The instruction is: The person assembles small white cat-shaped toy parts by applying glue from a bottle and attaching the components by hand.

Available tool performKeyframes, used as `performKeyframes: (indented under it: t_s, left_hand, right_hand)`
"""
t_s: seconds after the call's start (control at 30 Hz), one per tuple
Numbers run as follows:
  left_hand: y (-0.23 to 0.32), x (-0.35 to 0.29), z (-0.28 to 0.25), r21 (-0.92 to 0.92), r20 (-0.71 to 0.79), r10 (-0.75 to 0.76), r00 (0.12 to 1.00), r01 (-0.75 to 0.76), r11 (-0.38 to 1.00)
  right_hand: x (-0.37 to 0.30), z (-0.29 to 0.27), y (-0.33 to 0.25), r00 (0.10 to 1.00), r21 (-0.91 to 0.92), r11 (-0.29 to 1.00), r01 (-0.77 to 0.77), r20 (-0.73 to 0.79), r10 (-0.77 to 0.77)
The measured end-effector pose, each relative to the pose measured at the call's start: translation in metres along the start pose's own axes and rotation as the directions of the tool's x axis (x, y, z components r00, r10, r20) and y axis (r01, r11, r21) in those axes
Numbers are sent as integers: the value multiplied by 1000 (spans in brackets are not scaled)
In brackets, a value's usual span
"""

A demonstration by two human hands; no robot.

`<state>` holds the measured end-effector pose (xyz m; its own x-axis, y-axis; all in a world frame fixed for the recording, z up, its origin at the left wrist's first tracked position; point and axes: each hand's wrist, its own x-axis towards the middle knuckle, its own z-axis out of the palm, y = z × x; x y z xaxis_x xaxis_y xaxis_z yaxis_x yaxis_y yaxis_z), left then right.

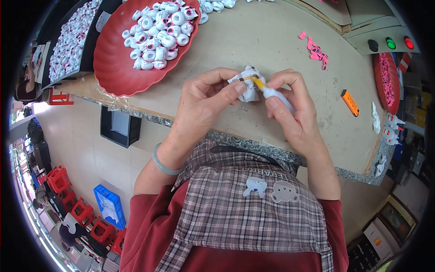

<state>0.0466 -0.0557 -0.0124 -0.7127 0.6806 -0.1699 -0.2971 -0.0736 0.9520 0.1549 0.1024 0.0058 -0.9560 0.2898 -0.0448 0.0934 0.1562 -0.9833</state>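
Observation:
Between the thumb and fingers of my left hand (204,97) is a small white molded piece (249,93) with dark marks, partly hidden by the fingertips. My right hand (292,106) is closed around a white squeeze bottle (278,97) with a yellow nozzle. The nozzle's tip is at the white piece, near its upper side; whether it touches is hard to tell. Both hands are above the worktable (226,50), close to its front edge. To the left, a red scalloped dish (118,77) holds many small white pieces (156,38) with pink parts.
A black tray (68,50) of similar pieces stands beyond the dish. Small pink parts (316,52) lie at the back right. An orange box cutter (350,103) lies on the right, near a red dish (386,86) of pink parts and several white bottles (391,131).

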Motion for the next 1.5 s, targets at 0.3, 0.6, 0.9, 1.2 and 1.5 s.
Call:
performKeyframes:
  t_s: [0.3, 0.6, 0.9, 1.2, 1.5]
  left_hand:
    - [1, -3, 1, -91, 48, 31, 998, -26, 996]
    - [-1, 0, -2, -65, 64, 60, 996, -56, 996]
    - [-1, 2, -5, 128, 94, 151, 984, -162, 978]
    - [-1, 2, -4, 75, 169, 160, 973, -175, 982]
    - [7, 4, -10, 95, 138, 140, 981, -153, 984]
  right_hand:
    - [0, -1, 8, 999, 25, 999, 29, 37, -30]
    - [1, -8, 10, 982, 299, 944, -136, 165, 90]
    - [-1, 2, 12, 1000, 151, 989, -1, 22, -3]
    - [-6, -4, 1, 975, 200, 966, -164, 183, 127]
    - [-7, -15, -4, 925, 274, 909, -315, 304, 229]
